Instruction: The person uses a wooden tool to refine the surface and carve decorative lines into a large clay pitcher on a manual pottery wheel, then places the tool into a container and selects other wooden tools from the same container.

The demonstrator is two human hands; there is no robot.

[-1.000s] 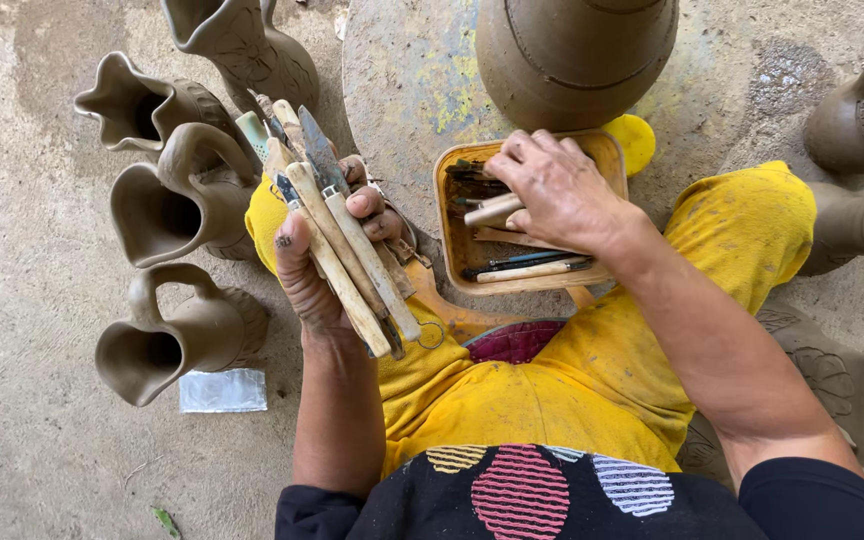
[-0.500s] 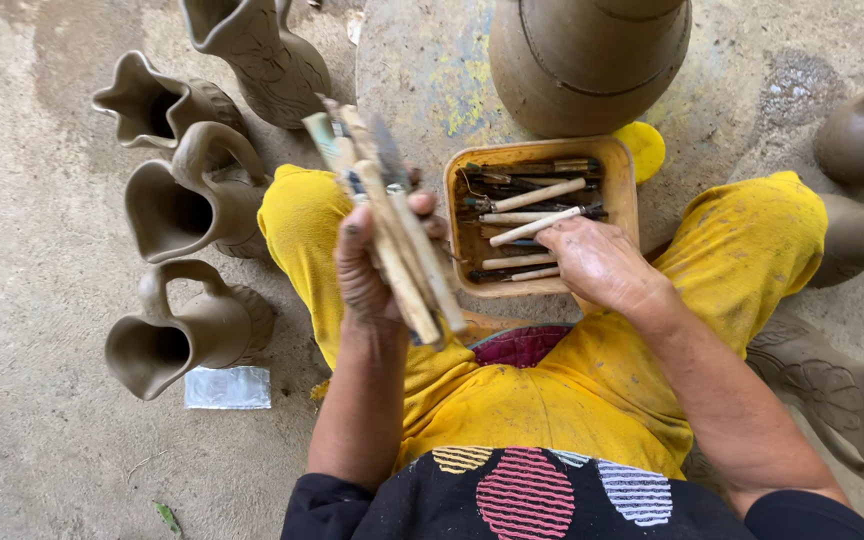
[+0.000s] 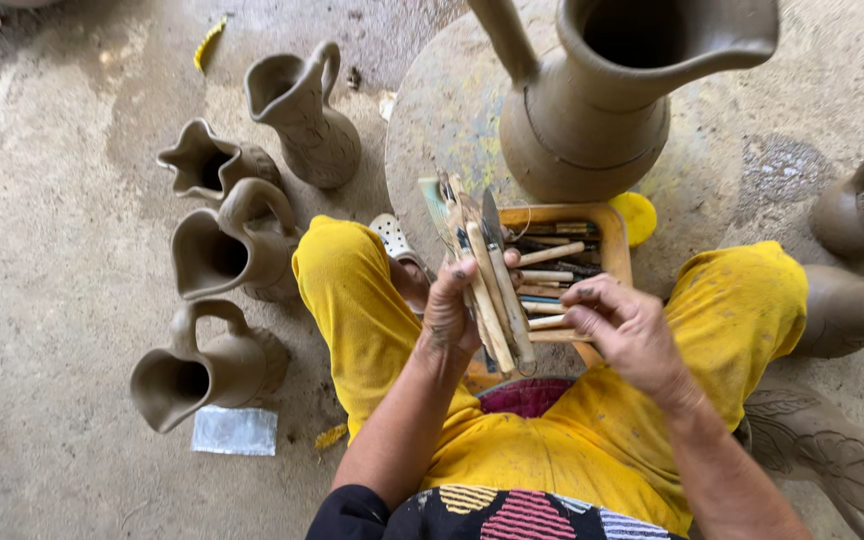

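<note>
The left hand (image 3: 454, 305) stays clamped on a bundle of clay-smeared wooden sculpting tools (image 3: 487, 280), while the right hand (image 3: 624, 330), fingers apart, hovers over more left in the shallow wooden tray (image 3: 614, 232).

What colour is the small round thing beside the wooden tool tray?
Yellow: the small round sponge-like pad, right of the wooden tool tray, head view.

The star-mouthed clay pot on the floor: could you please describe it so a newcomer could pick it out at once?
Start at the big clay jug on the round board, then look left to four small unfired vessels on the floor. The star-mouthed pot is farthest left in the upper pair; alone among them, it has a pointed star rim and no handle.
</note>
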